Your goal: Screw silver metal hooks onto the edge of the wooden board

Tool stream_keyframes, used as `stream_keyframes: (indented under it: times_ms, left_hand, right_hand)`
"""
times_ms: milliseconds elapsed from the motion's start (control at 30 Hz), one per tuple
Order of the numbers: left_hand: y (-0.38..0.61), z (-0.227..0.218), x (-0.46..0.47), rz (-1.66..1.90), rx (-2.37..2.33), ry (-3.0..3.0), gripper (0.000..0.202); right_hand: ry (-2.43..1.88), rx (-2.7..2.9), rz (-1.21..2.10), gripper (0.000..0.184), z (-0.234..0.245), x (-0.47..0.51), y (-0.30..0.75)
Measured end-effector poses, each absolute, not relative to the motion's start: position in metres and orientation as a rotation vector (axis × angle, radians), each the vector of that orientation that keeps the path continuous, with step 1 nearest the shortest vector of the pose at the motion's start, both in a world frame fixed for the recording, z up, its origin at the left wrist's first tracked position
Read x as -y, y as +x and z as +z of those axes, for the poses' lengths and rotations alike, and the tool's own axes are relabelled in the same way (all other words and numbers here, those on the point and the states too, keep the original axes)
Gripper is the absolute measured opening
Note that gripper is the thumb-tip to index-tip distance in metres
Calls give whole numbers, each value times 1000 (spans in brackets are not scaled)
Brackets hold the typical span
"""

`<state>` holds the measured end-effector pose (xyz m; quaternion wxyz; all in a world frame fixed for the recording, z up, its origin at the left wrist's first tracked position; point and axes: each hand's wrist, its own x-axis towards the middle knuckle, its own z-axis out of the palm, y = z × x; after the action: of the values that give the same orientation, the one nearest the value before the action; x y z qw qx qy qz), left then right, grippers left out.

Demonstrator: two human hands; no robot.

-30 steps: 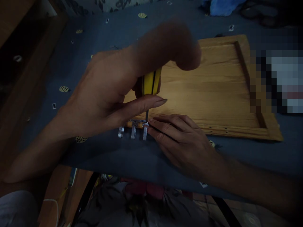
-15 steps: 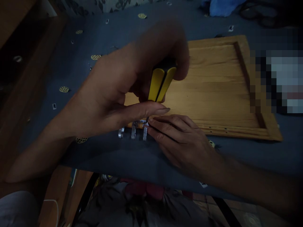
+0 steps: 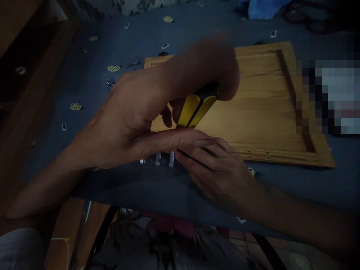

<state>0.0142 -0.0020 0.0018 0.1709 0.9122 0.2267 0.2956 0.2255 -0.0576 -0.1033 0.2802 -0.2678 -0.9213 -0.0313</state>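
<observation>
My left hand [image 3: 123,112] is closed round the yellow and black handle of a screwdriver [image 3: 194,110], which leans over the near edge of a framed wooden board [image 3: 253,93]. Its thumb stretches across below the handle and hides the shaft and tip. My right hand [image 3: 216,165] rests on that edge, fingers close together, with fingertips against a silver metal hook [image 3: 171,159]. Two more metal hooks [image 3: 158,158] stick out from the edge to its left. The bases of the hooks are covered by my left thumb.
The board lies on a dark blue patterned cloth [image 3: 126,187]. Small metal pieces [image 3: 109,81] and a thin curved wire-like piece [image 3: 133,62] are beyond my left wrist. A blue cloth [image 3: 264,9] is at the back. A blurred-out object [image 3: 337,97] stands at right.
My left hand has turned with the screwdriver, its fingers shifting right and the handle tilting further. Its thumb now overlaps my right fingers. My right hand has stayed put.
</observation>
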Motion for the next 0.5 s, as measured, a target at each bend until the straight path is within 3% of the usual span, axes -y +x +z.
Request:
stream_keyframes:
  times_ms: [167,500]
  left_hand:
    - [16,4,8,920,-752,2521,51]
    - [20,10,7,875,-798,2512,50]
  right_hand:
    - [-724,2473,-50,28,-105,58,225]
    - [-702,2490,-31,29,-105,58,227]
